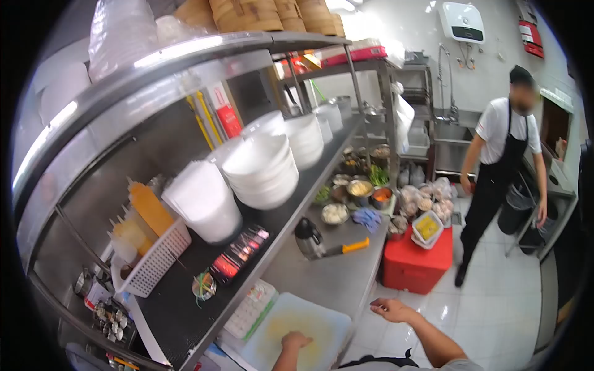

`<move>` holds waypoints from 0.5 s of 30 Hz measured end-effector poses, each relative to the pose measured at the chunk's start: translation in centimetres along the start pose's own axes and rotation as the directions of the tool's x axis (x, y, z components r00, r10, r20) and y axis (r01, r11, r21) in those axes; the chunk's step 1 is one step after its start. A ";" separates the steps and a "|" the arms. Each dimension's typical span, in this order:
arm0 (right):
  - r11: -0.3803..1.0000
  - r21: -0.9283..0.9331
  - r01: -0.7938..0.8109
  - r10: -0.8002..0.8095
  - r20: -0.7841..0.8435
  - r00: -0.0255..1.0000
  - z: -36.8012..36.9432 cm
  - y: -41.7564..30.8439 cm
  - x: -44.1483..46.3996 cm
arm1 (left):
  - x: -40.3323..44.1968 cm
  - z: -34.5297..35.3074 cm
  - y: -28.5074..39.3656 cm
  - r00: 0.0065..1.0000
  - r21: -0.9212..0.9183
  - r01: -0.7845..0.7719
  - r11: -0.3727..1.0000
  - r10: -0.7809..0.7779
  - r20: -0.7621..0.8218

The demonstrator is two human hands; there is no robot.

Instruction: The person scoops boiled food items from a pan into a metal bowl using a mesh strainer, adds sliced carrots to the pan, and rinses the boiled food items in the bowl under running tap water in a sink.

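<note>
My left hand (296, 339) rests on or just above a pale cutting board (328, 321) with a yellowish stain; its fingers look curled together, and what they hold, if anything, is hidden. Over the tiled floor to the right of the steel counter (297, 272), my right hand (390, 309) is raised with fingers partly bent, and whether it holds something is too small to tell. Beside the board lies a white tray with a green edge (250, 309). Farther along the counter lie a yellow-handled tool (355, 245) and a steel flask with a black top (308, 238).
Stacked white bowls (260, 167) and a basket of squeeze bottles (154, 263) stand on the shelf above. Metal bowls of food (335, 214) and blue gloves (367, 219) are farther back. A red cooler (416, 263) and a co-worker in a black apron (504, 161) are beyond.
</note>
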State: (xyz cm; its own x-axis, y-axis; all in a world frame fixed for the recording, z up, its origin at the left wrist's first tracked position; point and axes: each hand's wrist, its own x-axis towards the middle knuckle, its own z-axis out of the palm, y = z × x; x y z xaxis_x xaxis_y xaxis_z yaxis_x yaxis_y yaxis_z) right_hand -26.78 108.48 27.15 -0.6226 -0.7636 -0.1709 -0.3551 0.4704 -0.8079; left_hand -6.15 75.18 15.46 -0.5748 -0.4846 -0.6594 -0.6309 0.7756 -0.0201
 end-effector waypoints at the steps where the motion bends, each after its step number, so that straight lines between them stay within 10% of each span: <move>1: 0.999 0.000 0.035 -0.035 -0.001 0.999 -2.5 -0.9 2.2 | 0.6 -0.2 0.1 0.998 0.015 -0.021 1.000 0.020 0.059; 6: 0.843 -0.040 0.537 -0.535 -0.169 0.828 -17.0 -10.6 11.3 | -2.8 -3.9 3.9 0.990 -0.235 -0.131 0.963 0.138 0.014; 8: 0.669 -0.043 0.742 -0.716 -0.306 0.627 -22.5 -17.1 14.0 | -7.3 -7.0 6.5 0.966 -0.403 -0.257 0.878 0.233 -0.108; 10: 0.525 -0.162 0.835 -0.818 -0.367 0.443 -28.4 -25.1 14.6 | -12.7 -11.6 9.4 0.902 -0.799 -0.412 0.438 0.317 -0.292; 13: 0.094 -0.596 0.798 -0.876 -0.431 -0.219 -34.6 -34.8 19.3 | -16.4 -17.6 12.1 0.772 -0.694 -0.633 0.343 0.332 -0.542; 15: 0.069 -0.626 0.776 -0.798 -0.502 -0.333 -37.6 -40.6 22.8 | -19.0 -21.1 14.5 0.651 -0.605 -0.754 0.254 0.171 -0.740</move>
State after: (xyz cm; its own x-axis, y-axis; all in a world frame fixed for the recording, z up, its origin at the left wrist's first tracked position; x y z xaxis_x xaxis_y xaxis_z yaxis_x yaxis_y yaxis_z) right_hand -52.80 88.56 77.29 0.1412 0.1007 0.9848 -0.9448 -0.2833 0.1644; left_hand -15.43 87.11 43.55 -0.8673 -0.4823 0.1233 -0.0422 0.3180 0.9472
